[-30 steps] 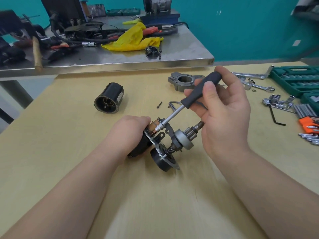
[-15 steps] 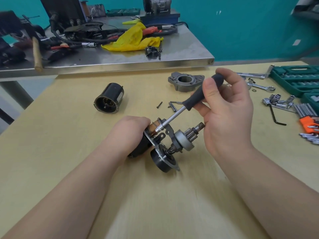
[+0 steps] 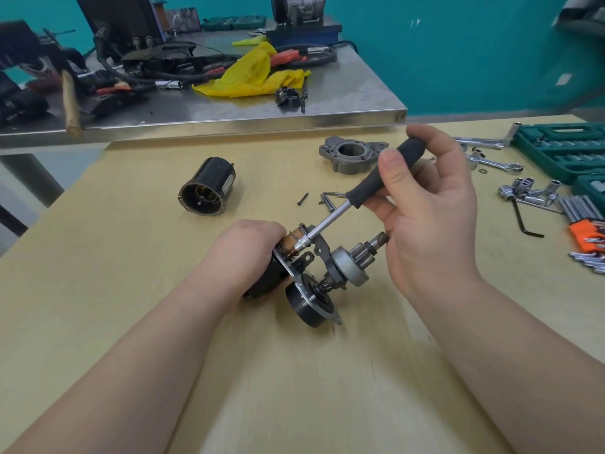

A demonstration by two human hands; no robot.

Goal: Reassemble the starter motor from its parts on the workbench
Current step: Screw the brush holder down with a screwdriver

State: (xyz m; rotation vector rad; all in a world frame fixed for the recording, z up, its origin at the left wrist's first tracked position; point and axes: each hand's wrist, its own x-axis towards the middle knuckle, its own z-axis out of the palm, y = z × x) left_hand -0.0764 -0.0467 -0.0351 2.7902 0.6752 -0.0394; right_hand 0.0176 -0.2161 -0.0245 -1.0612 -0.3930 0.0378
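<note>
**Q:** What's around you?

**Me:** Teal wall at the far side, and below it a steel bench [image 3: 327, 108] cluttered with cables and a yellow rag [image 3: 258, 77]. Nearer is the pale wooden tabletop [image 3: 131, 290] I'm working on.

**Q:** Where's the starter motor?

**Me:** The part-built starter assembly [image 3: 314, 280] sits mid-tabletop, tilted, with its pinion gear [image 3: 360, 253] pointing right. My left hand [image 3: 245, 257] has its grip wrapped round the dark body at the assembly's left end. The black motor housing [image 3: 209, 188] lies on its side farther off to the left, open end facing me. It carries a small white label, too blurred for me to read. The grey nose casting [image 3: 352, 155] lies farther back, right of centre.

**Q:** And the right hand?

**Me:** My right hand [image 3: 429, 217] has its grip closed on the black handle of a nut driver [image 3: 370, 181], thumb on top and fingers curled beneath. The silver shaft slants down and left, and its tip meets the assembly by the copper-coloured part.

**Q:** Any writing on the tools?

**Me:** None I can make out. At the right are a green socket case [image 3: 563, 149], loose sockets [image 3: 527, 191], a spanner [image 3: 494, 163], a black hex key [image 3: 523, 221] and an orange holder of keys [image 3: 586, 234]. Small loose screws [image 3: 327, 201] lie just beyond the assembly.
</note>
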